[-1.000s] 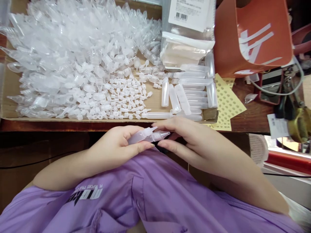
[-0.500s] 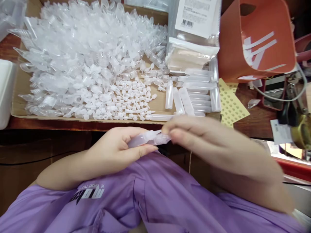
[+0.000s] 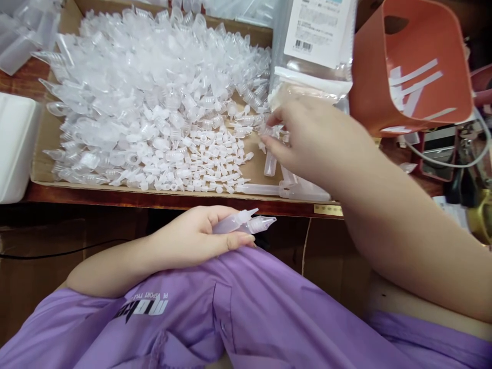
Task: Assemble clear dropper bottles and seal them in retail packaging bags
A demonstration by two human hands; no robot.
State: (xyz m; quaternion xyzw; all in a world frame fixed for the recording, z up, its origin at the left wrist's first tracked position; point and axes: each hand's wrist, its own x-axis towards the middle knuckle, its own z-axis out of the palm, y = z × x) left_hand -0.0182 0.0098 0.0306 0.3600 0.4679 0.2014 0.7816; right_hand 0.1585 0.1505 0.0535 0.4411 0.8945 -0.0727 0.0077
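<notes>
My left hand (image 3: 209, 229) is closed around two small translucent squeeze bottles just above my lap. One bottle (image 3: 228, 223) ends in a thin white nozzle tip; the other carries a clear pointed cap (image 3: 262, 224). My right hand (image 3: 307, 136) reaches into the cardboard box, thumb and forefinger apart. Between and beneath those fingertips are small clear pieces, too blurred to tell apart. Just below them lies another translucent bottle (image 3: 270, 164). Small white nozzle tips (image 3: 215, 159) lie loose to the left of this hand.
A heap of clear pointed caps (image 3: 154, 66) fills much of the shallow cardboard box (image 3: 40, 164). Labelled plastic bags (image 3: 315, 36) stand at its back right. Beyond is an orange bin (image 3: 372, 77) with paper strips. A white container (image 3: 15, 148) stands at the left.
My right hand has left the bottles in my left hand and moved up and forward into the box. The left hand keeps hold of both bottles, nearly unmoved.
</notes>
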